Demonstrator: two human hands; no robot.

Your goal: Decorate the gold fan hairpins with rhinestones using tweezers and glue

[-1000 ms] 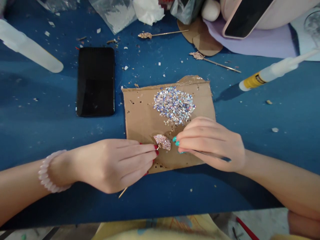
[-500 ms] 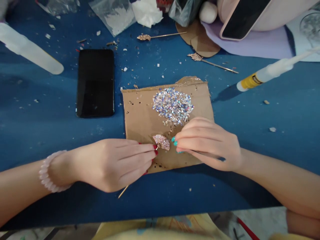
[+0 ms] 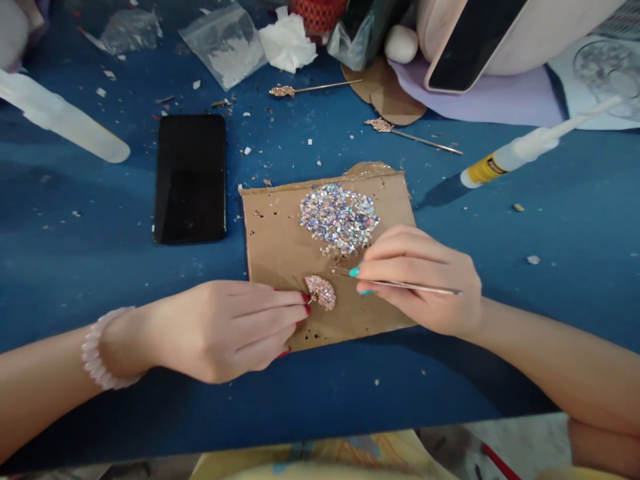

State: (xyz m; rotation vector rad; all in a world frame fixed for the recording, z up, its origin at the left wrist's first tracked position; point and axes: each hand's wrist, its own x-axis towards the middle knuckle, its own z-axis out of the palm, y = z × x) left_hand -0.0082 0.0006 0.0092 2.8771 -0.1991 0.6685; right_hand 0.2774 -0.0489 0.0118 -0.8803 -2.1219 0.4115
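Observation:
Between the fingertips of my left hand (image 3: 235,330) is the base of a fan-shaped hairpin (image 3: 323,292), its fan covered in pinkish glittering chips. My left fingers are closed on it, low over a piece of cardboard (image 3: 273,253). My right hand (image 3: 425,280) pinches a pair of thin metal tweezers (image 3: 425,288). Their tips point left, just above and right of the fan and apart from it. Whether the tips hold a chip is too small to tell. A pile of shiny shell-like chips (image 3: 340,217) lies on the cardboard beyond both hands.
A black phone (image 3: 190,179) lies left of the cardboard. Two more hairpins (image 3: 315,88) rest farther back. A glue bottle (image 3: 510,160) stands at the right, and a white bottle (image 3: 70,120) at the left. Plastic bags (image 3: 227,47) and crumpled tissue (image 3: 287,43) lie at the back.
My right hand has swung the tweezers from the fan's right edge up toward the chip pile, so the tips are clear of the fan. The left hand keeps its hold.

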